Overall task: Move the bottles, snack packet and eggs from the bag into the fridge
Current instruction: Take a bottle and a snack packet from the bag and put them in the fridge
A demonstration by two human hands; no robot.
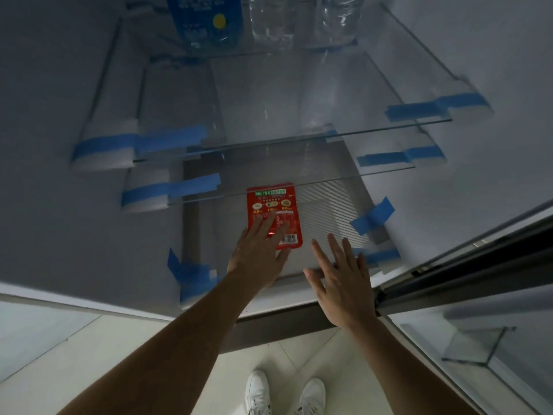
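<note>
Left fingers (264, 223) straight on snack packet (270, 202); right fingers (335, 248) spread over shelf (329, 205) edge.

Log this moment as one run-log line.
snack packet: flat on ribbed bottom panel | left hand: fingers flat on it | right hand: open, empty | bottles: upright, higher up | eggs: unseen

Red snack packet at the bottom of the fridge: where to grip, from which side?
Pinch the red snack packet at its near barcode edge, coming from the open front. It lies flat, so only an edge offers purchase; a glass shelf overhangs its far end. The left hand rests flat on it.
</note>
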